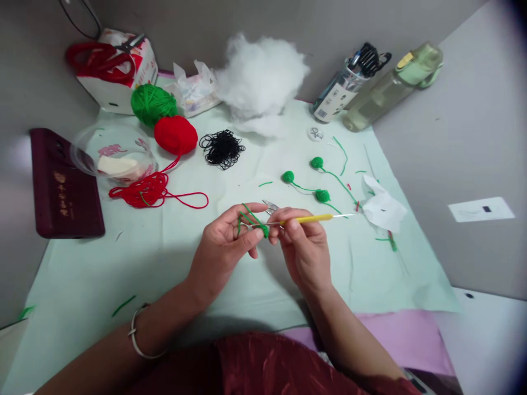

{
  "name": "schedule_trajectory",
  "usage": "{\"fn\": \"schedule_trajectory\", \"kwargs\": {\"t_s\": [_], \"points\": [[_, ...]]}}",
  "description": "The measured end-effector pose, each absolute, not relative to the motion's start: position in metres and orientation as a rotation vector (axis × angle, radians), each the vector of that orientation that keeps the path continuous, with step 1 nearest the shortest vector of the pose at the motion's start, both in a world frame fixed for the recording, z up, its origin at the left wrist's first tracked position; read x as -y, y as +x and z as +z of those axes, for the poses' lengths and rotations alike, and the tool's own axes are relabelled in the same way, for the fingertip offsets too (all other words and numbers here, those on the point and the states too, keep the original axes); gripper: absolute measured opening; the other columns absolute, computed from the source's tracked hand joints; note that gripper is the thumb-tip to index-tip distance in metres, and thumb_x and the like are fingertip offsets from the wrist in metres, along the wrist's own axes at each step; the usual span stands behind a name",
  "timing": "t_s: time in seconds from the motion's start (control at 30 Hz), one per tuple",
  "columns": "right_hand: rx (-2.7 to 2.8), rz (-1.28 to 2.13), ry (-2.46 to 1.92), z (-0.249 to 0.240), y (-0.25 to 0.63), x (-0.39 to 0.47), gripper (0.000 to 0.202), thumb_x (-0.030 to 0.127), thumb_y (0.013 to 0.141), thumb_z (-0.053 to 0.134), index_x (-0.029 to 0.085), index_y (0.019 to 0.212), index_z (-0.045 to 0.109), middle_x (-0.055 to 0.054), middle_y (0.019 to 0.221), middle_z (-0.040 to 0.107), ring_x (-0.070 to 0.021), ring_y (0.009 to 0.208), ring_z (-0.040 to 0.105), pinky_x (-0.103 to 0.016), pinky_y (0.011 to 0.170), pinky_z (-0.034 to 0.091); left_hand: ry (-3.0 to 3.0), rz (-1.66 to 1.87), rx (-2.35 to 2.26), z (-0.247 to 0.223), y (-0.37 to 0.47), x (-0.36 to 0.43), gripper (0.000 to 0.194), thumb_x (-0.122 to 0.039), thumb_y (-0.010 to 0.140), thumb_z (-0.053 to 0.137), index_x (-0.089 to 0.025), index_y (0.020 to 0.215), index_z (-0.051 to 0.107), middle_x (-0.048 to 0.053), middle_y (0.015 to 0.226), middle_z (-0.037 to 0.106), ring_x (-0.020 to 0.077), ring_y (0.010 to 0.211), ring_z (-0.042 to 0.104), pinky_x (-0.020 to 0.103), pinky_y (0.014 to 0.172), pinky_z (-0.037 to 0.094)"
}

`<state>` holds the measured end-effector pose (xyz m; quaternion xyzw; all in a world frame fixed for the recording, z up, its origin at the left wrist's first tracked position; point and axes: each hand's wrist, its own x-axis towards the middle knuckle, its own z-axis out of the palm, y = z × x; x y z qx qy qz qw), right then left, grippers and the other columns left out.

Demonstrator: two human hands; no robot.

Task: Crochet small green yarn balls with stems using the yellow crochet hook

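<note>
My left hand (222, 247) pinches a small green crocheted piece (265, 231) between thumb and fingers, and green yarn (251, 213) loops over its raised index finger. In my right hand (307, 247) is a crochet hook with a yellow handle (312, 218), held like a pen. The hook's metal tip points left and meets the green piece. Small silver scissors (270, 206) lie just behind my hands, partly hidden by them. To the right rest green crocheted balls (289, 176) with yarn tails.
Green yarn (153, 104), red yarn (175, 135), a black cord bundle (222, 148) and white stuffing (263, 77) stand behind. A clear tub (115, 153) and dark red case (68, 189) are left. Pen holder (340, 90), bottle (385, 90) and crumpled tissue (385, 208) are right.
</note>
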<state>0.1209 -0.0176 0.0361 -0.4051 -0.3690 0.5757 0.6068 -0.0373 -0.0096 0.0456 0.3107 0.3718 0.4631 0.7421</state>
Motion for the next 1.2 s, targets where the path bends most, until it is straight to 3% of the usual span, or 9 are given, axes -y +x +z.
{"fn": "schedule_trajectory", "kwargs": {"t_s": [0.43, 0.73, 1.0, 1.2], "points": [[0.828, 1.297, -1.003, 0.035, 0.120, 0.018, 0.015, 0.040, 0.089, 0.083, 0.025, 0.089, 0.083, 0.000, 0.077, 0.071, -0.0112, 0.062, 0.061, -0.024, 0.059, 0.056, 0.675, 0.968, -0.794, 0.045, -0.038, 0.009, 0.027, -0.026, 0.087, 0.085, -0.022, 0.113, 0.078, -0.003, 0.085, 0.071, 0.0048, 0.061, 0.057, 0.016, 0.051, 0.042], [0.827, 1.294, -1.007, 0.038, 0.124, 0.016, 0.019, 0.043, 0.090, 0.082, 0.024, 0.085, 0.080, -0.001, 0.078, 0.071, -0.0107, 0.059, 0.058, -0.024, 0.055, 0.054, 0.599, 0.869, -0.831, 0.046, -0.044, 0.007, 0.049, -0.027, 0.080, 0.091, -0.023, 0.127, 0.076, -0.004, 0.087, 0.064, 0.0027, 0.053, 0.053, 0.018, 0.047, 0.042], [0.850, 1.291, -0.987, 0.039, 0.133, 0.014, 0.018, 0.040, 0.092, 0.080, 0.023, 0.084, 0.079, -0.001, 0.078, 0.072, -0.0098, 0.058, 0.059, -0.023, 0.054, 0.051, 0.543, 0.851, -0.758, 0.044, -0.045, 0.005, 0.045, -0.021, 0.077, 0.092, -0.023, 0.120, 0.081, -0.003, 0.086, 0.060, 0.0018, 0.055, 0.046, 0.014, 0.042, 0.041], [0.923, 1.242, -0.948, 0.040, 0.131, 0.016, 0.016, 0.037, 0.095, 0.078, 0.023, 0.087, 0.080, -0.001, 0.081, 0.072, -0.0101, 0.062, 0.062, -0.024, 0.058, 0.053, 0.559, 0.833, -0.794, 0.045, -0.046, 0.007, 0.059, -0.022, 0.078, 0.092, -0.024, 0.134, 0.074, -0.004, 0.088, 0.059, 0.0019, 0.055, 0.048, 0.014, 0.044, 0.044]]}}
